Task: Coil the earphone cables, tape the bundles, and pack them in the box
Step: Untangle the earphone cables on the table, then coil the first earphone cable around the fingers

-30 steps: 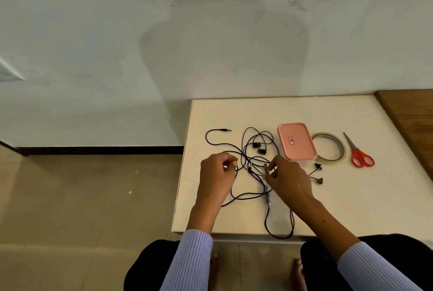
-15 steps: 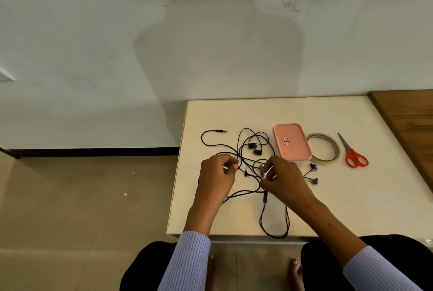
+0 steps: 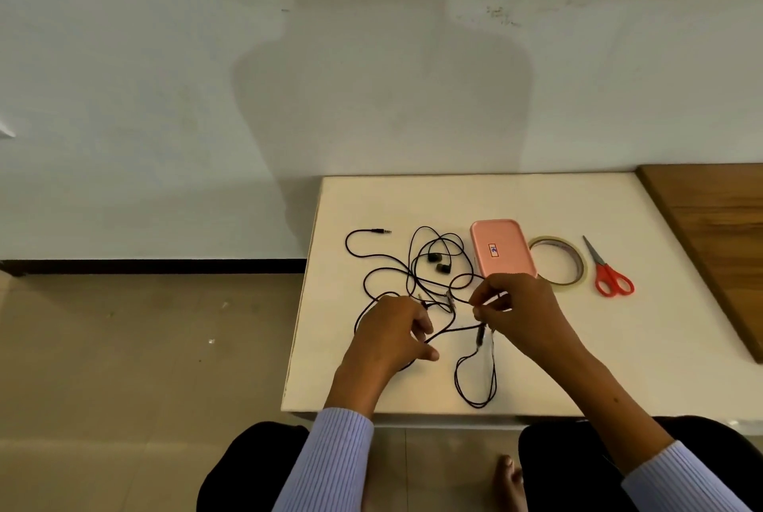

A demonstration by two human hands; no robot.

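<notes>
Earphone cables [image 3: 429,264] lie tangled on the white table [image 3: 619,346]. Left hand [image 3: 388,338] grips a strand with curled fingers; right hand [image 3: 524,313] pinches another between thumb and fingertips.

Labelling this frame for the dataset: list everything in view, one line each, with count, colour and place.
Tangled black earphone cables: count unclear, black, table centre-left, one loop hanging over the near edge.
Black earbuds: two visible, inside the tangle.
Jack plug: one, dark, far-left cable end.
Pink rectangular plastic box: one, closed, right of the cables.
Roll of clear tape: one, flat, right of the box.
Red-handled scissors: one, closed, right of the tape.
White table: one.
Brown wooden surface: one, far right.
Left hand: fingers curled on cable.
Right hand: pinching cable.
</notes>
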